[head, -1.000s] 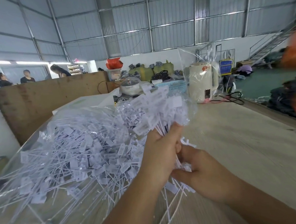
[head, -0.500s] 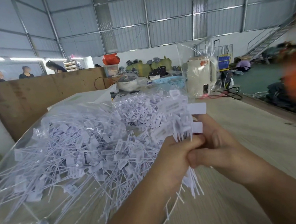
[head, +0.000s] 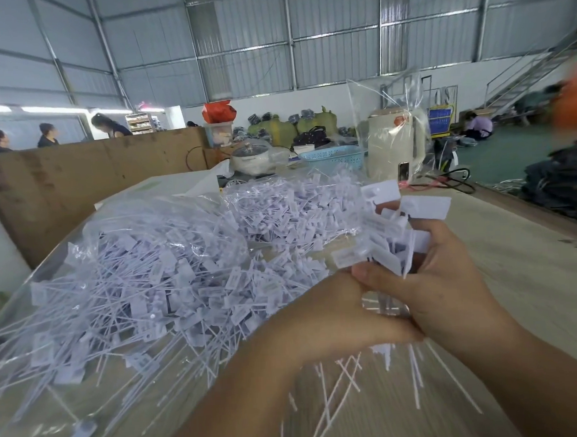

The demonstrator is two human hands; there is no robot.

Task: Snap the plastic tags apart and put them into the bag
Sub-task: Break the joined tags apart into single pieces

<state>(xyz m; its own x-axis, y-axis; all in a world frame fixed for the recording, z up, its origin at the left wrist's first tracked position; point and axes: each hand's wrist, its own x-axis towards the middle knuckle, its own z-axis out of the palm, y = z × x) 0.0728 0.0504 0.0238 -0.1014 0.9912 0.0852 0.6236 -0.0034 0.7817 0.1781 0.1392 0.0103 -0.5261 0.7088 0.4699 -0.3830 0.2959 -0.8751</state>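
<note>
Both hands have pulled slightly apart since a half-second ago, the flat heads of the bundle of tags [head: 392, 243] now fanned higher above the fists. At a warehouse worktop [head: 517, 273], the left hand [head: 332, 319] grips the thin tails of the bundle while the right hand [head: 440, 277] curls round the heads, thumb pressed across them; the two hands touch at the knuckles. Just to the left lies the clear bag [head: 124, 293], already heaped with separated tags, its mouth seemingly toward the worker. A wrapped kettle [head: 395, 142] and a blue basket [head: 330, 156] stand at the far end. The snap likely goes best with a short, sharp twist close to the joint, grips kept tight so no loose tags scatter, then a short carry left into the bag rather than a toss.
</note>
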